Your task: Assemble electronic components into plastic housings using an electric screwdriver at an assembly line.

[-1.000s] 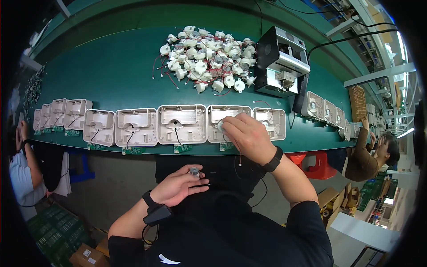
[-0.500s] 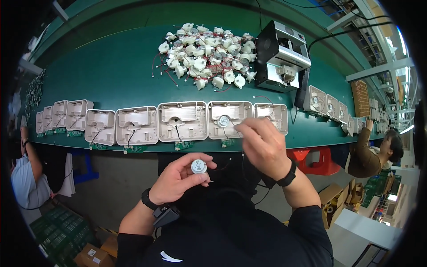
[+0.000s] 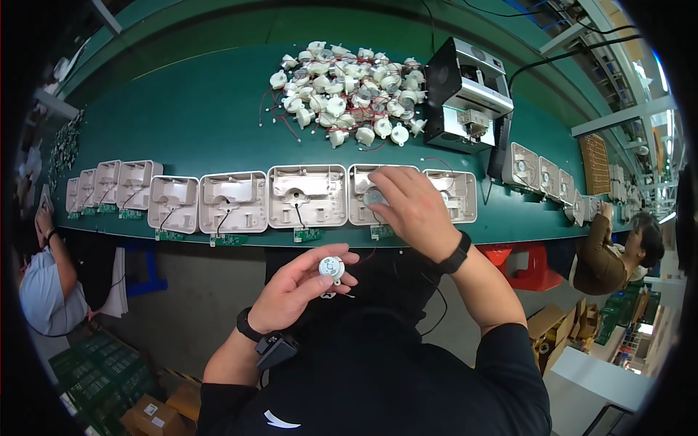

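Observation:
My left hand [image 3: 302, 283] is closed around a small round motor [image 3: 331, 268] with a pale disc face, held in front of my body just off the table's edge. Thin red wire trails from it. My right hand [image 3: 418, 207] reaches into an off-white plastic housing [image 3: 356, 212], its thumb and fingers around another round motor [image 3: 373, 197] seated there. Part of that motor is hidden by the fingers. A green circuit board [image 3: 381, 232] hangs at this housing's front edge. Left of it stands a similar housing [image 3: 320, 211] with a black cable and no motor.
More open housings [image 3: 233, 211] line the table's front edge on both sides. A heap of white motors with red wires [image 3: 349, 91] lies at the back, beside a black and silver machine [image 3: 469, 94]. Co-workers sit at far left [image 3: 47, 272] and far right [image 3: 614, 254]. A red stool [image 3: 527, 269] stands below.
My right hand has moved left and away from me, from the housing's near right side onto its motor. My left hand keeps its motor. The view has shifted slightly.

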`<state>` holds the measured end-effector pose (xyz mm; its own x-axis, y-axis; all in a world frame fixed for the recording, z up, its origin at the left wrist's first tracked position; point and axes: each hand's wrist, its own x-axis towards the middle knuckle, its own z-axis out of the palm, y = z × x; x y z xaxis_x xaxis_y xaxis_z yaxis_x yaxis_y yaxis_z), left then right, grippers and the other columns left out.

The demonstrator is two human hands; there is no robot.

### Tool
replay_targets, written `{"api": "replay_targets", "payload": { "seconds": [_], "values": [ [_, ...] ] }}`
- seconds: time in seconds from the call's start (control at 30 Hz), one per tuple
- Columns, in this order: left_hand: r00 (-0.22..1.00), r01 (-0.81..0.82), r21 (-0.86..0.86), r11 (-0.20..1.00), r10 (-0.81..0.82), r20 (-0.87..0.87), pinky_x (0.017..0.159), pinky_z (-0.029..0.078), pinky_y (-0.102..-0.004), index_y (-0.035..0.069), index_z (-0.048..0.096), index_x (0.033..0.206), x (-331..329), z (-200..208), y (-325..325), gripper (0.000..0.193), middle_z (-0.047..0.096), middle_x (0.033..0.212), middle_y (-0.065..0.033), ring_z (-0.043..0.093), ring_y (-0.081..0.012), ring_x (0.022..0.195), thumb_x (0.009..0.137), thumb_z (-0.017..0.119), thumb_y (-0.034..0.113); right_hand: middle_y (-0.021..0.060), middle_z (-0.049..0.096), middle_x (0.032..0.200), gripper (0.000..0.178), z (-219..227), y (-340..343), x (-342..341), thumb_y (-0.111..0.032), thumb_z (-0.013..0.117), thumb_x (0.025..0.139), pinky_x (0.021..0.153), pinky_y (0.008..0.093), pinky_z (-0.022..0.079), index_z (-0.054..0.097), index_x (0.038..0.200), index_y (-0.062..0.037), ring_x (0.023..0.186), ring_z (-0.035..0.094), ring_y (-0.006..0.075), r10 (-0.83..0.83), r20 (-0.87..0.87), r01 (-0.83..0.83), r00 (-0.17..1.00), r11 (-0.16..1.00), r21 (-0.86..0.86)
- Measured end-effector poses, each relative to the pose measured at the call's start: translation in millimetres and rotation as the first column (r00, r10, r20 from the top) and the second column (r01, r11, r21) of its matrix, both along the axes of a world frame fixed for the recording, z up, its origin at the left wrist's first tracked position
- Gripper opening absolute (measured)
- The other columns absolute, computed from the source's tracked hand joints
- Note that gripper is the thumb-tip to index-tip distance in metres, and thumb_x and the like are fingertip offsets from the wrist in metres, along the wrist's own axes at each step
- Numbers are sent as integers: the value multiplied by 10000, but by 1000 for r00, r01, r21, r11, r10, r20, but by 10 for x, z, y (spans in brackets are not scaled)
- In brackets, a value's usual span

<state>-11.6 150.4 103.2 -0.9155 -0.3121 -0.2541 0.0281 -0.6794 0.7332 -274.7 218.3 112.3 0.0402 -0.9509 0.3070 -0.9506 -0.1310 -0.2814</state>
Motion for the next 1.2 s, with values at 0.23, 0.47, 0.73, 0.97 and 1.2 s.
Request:
{"api": "replay_targets", "payload": {
  "seconds": [0.23, 0.47, 0.73, 0.97, 1.2],
  "values": [
    [995, -30, 49, 998, 35, -95, 982, 534, -367, 2, 431, 1471, -24, 24, -29, 466, 547, 1407, -198, 636, -245, 1153, 1013, 488, 67, 138, 703, 992, 249, 337, 258, 373, -133, 700, 912, 743, 367, 538, 662, 1126, -12, 869, 683, 279, 57, 690, -287, 721, 932, 223],
    [996, 2, -343, 939, 28, 82, 980, 533, -348, -6, 565, 1318, -62, -30, -69, 362, 585, 1352, -152, 654, -240, 1120, 977, 632, 93, 99, 684, 734, 137, 474, 334, 291, -130, 663, 957, 594, 321, 516, 716, 954, -4, 622, 653, 224, -79, 745, -260, 663, 908, 328],
    [985, 113, -891, 439, 71, 160, 896, 540, -350, -1, 623, 1177, -115, 150, -118, 321, 684, 1157, -137, 681, -292, 1026, 883, 722, 80, 97, 687, 724, 83, 401, 255, 429, -83, 702, 909, 579, 328, 515, 728, 898, -6, 615, 658, 233, 64, 708, -211, 703, 970, 122],
    [919, 6, -896, 444, 350, 180, 923, 517, -398, 28, 634, 1143, -109, 101, -440, 312, 675, 1188, -134, 645, -343, 1090, 855, 739, 88, 112, 695, 876, 247, 362, 221, 516, -111, 742, 869, 670, 363, 538, 668, 1083, -14, 761, 674, 289, 197, 503, -275, 841, 958, 85],
    [917, 98, -984, -147, 397, 32, 1018, 459, -452, 30, 647, 1076, -250, -162, -841, 288, 656, 1216, -122, 552, -359, 1248, 823, 764, 105, 151, 664, 1070, 467, 336, 225, 351, -139, 761, 847, 763, 381, 554, 572, 1261, -39, 920, 667, 330, -12, 329, -5, 944, 999, 52]
  ]
}}
